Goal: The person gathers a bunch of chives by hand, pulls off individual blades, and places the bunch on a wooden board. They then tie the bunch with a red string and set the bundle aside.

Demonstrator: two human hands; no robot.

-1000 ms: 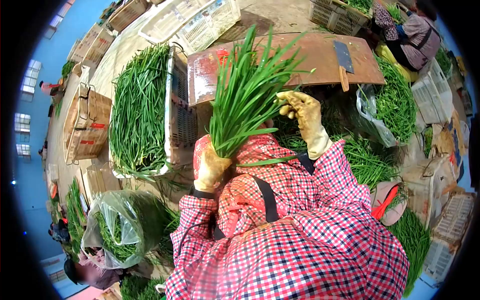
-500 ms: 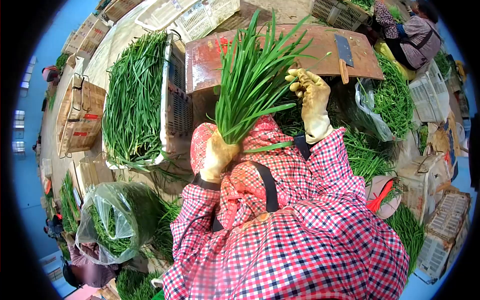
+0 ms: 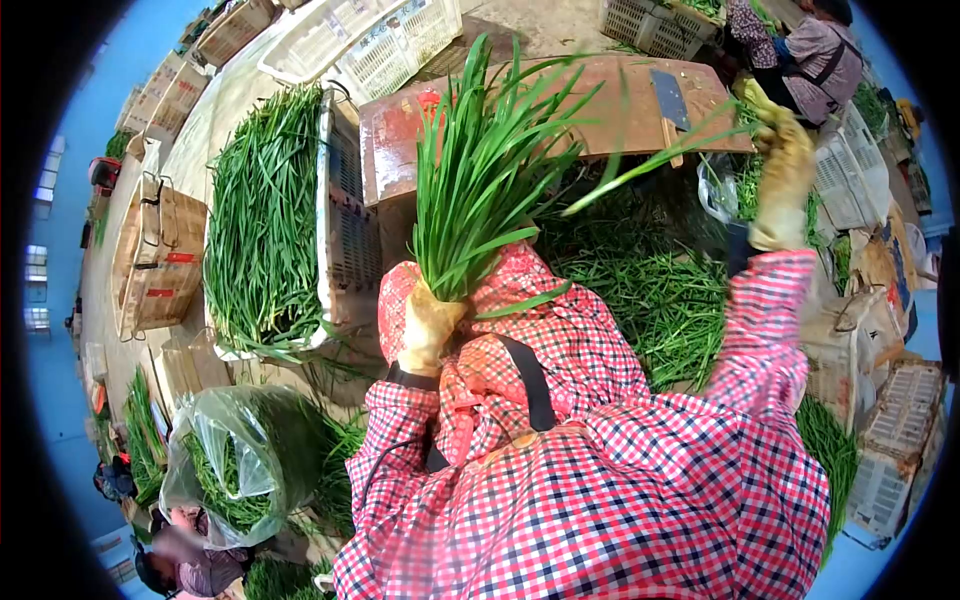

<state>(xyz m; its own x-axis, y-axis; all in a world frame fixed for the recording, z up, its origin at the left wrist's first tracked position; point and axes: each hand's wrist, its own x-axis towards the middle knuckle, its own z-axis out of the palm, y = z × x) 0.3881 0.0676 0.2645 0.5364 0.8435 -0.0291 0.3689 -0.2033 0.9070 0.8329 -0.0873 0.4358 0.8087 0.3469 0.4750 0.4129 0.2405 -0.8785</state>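
My left hand (image 3: 432, 325), in a stained pale glove, is wrapped round the base of an upright bunch of long green leafy stalks (image 3: 475, 180) over my lap. Out to the right, my gloved right hand (image 3: 785, 165) is raised and closed on a few loose green stalks (image 3: 665, 157), which trail leftward from its fingers. Behind the bunch stands a reddish-brown board (image 3: 625, 110), with a knife (image 3: 670, 100) lying on its right part. Loose greens (image 3: 660, 310) are heaped below the board.
A white crate full of greens (image 3: 265, 225) stands at the left, with a clear plastic bag of greens (image 3: 235, 460) nearer me. Wooden crates (image 3: 160, 255) are farther left. One person (image 3: 825, 75) sits at the upper right, another (image 3: 200, 560) at the lower left.
My right hand has swung away from the bunch to the right, pulling loose stalks with it. My left hand still grips the bunch, nearly in place.
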